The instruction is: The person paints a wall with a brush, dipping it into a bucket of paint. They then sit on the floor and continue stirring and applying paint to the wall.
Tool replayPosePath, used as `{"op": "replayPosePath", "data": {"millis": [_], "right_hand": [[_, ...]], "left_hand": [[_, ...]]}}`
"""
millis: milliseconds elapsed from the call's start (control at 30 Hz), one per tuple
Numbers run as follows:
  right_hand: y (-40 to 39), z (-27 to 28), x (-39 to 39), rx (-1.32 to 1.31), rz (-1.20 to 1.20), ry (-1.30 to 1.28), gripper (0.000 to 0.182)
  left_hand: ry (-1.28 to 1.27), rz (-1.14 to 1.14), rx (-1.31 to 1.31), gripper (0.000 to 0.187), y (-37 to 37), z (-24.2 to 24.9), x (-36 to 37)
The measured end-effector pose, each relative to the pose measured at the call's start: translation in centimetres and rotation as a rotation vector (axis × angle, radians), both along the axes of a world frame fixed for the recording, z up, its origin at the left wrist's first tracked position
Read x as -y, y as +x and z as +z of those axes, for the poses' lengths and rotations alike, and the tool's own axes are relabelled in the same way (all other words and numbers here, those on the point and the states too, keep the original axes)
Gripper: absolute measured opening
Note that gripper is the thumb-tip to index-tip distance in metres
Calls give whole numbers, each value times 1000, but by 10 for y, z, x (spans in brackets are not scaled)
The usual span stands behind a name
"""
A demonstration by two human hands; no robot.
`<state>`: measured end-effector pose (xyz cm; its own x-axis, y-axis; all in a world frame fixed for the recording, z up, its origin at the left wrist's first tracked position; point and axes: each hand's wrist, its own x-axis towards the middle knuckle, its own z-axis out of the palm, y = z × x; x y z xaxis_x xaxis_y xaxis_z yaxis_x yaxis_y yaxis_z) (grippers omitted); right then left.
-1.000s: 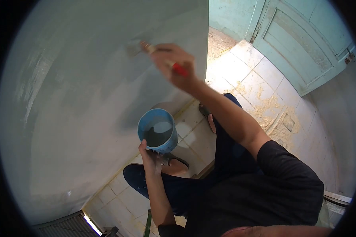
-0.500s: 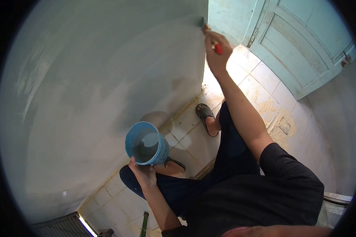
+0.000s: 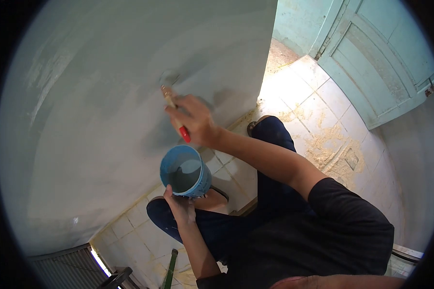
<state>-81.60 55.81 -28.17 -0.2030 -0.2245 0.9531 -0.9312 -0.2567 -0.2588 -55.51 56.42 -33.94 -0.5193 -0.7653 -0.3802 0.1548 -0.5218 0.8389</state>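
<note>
A blue bucket (image 3: 205, 179) with grey liquid in it is tilted above my bent leg, and my left hand (image 3: 181, 208) grips it from below, thumb at the rim. Above the bucket, my right hand (image 3: 193, 120) is closed around a paintbrush (image 3: 169, 100) with a wooden handle and a red end. The brush's bristles are blurred and lie close to the grey wall (image 3: 106, 120); whether they touch it is hard to tell.
A pale blue door (image 3: 378, 67) stands at the upper right beyond the wall's edge. The tiled floor (image 3: 332, 98) has yellowish stains. A green bottle-like object (image 3: 170, 269) and a dark slatted object (image 3: 67, 269) are at the bottom left.
My right hand has moved left and down with the brush, from the wall's right edge to above the bucket. The view has shifted slightly, and my right foot is now mostly hidden behind the knee.
</note>
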Motion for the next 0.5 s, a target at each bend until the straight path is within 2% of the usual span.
{"op": "replayPosePath", "data": {"millis": [67, 133, 167, 233, 367, 433, 500], "right_hand": [[19, -3, 7, 9, 80, 37, 42], [35, -7, 15, -113, 318, 159, 44], [42, -9, 20, -110, 319, 155, 44], [54, -13, 28, -94, 507, 171, 44], [26, -11, 10, -58, 509, 211, 42], [-3, -15, 3, -65, 274, 116, 42], [-25, -10, -9, -22, 221, 13, 36]], "left_hand": [[15, 37, -2, 77, 1, 1, 0], [30, 69, -3, 77, 4, -1, 2], [54, 61, -24, 77, 7, -5, 4], [80, 58, -40, 77, 12, -10, 10], [63, 33, -61, 79, 15, -6, 8], [56, 44, -57, 80, 10, 0, 3], [62, 118, -39, 82, 4, 10, -3]]}}
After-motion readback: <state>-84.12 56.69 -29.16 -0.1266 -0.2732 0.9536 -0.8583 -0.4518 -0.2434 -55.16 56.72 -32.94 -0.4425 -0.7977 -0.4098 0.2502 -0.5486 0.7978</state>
